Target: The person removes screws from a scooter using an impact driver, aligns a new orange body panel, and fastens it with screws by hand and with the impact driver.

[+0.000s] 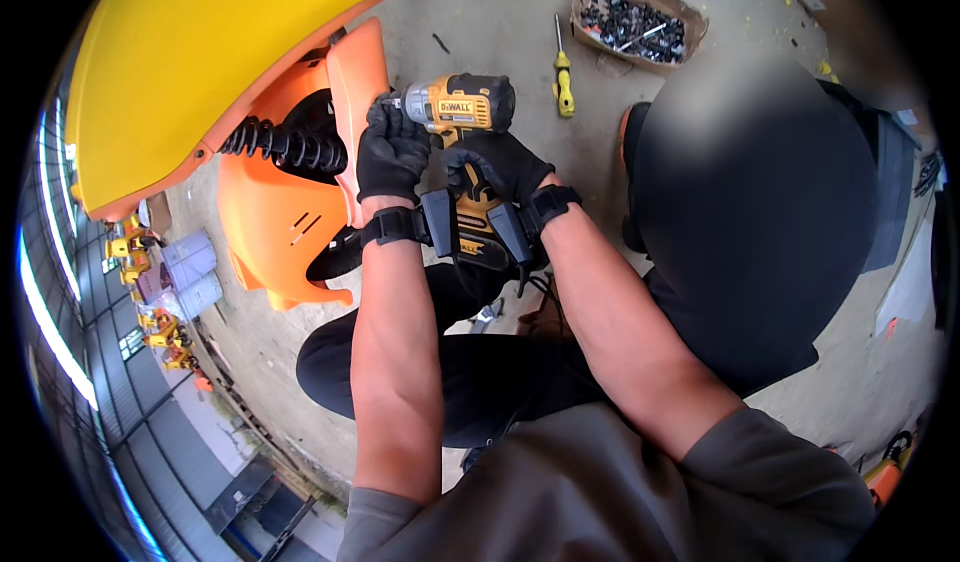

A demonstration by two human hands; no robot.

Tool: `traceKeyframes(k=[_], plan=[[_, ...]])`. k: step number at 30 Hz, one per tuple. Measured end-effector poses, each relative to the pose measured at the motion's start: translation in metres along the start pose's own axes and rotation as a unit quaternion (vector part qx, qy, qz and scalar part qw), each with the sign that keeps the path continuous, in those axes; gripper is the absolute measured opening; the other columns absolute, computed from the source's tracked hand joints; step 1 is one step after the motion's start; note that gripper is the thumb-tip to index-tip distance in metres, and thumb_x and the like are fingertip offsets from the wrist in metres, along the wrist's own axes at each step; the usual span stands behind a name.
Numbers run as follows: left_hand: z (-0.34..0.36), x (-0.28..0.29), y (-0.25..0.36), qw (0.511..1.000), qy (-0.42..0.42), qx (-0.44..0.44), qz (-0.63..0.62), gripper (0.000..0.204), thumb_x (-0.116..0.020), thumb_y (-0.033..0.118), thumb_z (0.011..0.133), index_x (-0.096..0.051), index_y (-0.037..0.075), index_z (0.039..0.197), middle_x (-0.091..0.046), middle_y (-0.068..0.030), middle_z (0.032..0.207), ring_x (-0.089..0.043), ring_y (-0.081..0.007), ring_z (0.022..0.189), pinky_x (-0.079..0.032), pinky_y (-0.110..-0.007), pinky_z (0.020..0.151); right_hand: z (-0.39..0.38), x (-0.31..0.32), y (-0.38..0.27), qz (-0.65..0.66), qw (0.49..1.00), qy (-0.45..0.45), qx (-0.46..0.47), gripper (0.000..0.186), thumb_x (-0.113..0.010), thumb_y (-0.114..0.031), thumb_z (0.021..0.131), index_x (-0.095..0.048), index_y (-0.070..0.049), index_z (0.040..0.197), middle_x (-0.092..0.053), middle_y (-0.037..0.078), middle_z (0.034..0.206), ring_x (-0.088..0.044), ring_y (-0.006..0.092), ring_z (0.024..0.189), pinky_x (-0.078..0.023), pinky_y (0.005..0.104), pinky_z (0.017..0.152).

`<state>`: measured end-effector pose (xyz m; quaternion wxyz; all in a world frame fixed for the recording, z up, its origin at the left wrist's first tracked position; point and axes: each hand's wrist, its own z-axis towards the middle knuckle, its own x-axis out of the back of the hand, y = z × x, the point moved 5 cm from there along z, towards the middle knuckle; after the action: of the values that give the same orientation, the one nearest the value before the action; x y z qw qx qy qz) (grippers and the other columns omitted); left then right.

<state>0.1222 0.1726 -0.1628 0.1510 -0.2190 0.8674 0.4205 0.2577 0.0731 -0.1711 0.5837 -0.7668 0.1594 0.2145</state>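
My right hand (508,165), in a black glove, is wrapped round the grip of a yellow and black cordless impact driver (462,102). The tool lies level, its nose pointing left at an upright orange plastic panel (360,77). Beside that nose is my gloved left hand (392,154), palm up, with its fingers curled in close to the bit and the panel's edge. Whatever those fingers pinch is too small and covered to name. Left of the panel are a black coil spring (283,149) and an orange fender (275,224) over a partly hidden tyre.
A large yellow cover (220,47) overhangs the upper left. A yellow-handled screwdriver (564,84) lies on the floor near a cardboard box (690,34) of small dark hardware. Close on my right, another person in dark clothes (750,232) crouches. Yellow machines (165,332) stand far left.
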Motion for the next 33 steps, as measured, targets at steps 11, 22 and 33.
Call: traceKeyframes(k=[11,22,33], plan=[[0.002,0.0,-0.002,0.996,0.025,0.021,0.086,0.026,-0.042,0.029,0.102,-0.058,0.016,0.118,-0.063,-0.0006,0.116,-0.058,-0.0219,0.111,-0.043,-0.048,0.085,-0.002,-0.004,0.018,0.065,0.998,-0.019,0.01,0.02,-0.069,-0.008,0.072,-0.065,-0.006,0.091,-0.066,0.008,0.088,-0.063,0.0219,0.082,-0.051,0.0322,0.073],[-0.006,-0.011,-0.003,0.996,0.046,-0.01,0.079,0.026,-0.045,0.029,0.101,-0.058,0.014,0.118,-0.063,-0.0053,0.119,-0.058,-0.0248,0.112,-0.044,-0.051,0.094,-0.001,-0.003,0.001,-0.187,0.961,-0.017,0.205,0.025,-0.072,-0.012,0.066,-0.064,-0.007,0.089,-0.065,0.01,0.089,-0.063,0.0268,0.085,-0.05,0.0349,0.075],[-0.012,0.006,0.008,0.99,-0.106,0.054,0.073,0.027,-0.049,0.02,0.099,-0.057,0.007,0.12,-0.062,-0.0088,0.12,-0.059,-0.0257,0.11,-0.047,-0.043,0.091,-0.001,-0.019,0.014,-0.149,0.952,-0.02,0.267,0.009,-0.062,-0.006,0.08,-0.061,-0.003,0.089,-0.062,0.006,0.082,-0.061,0.0158,0.072,-0.049,0.0278,0.064]])
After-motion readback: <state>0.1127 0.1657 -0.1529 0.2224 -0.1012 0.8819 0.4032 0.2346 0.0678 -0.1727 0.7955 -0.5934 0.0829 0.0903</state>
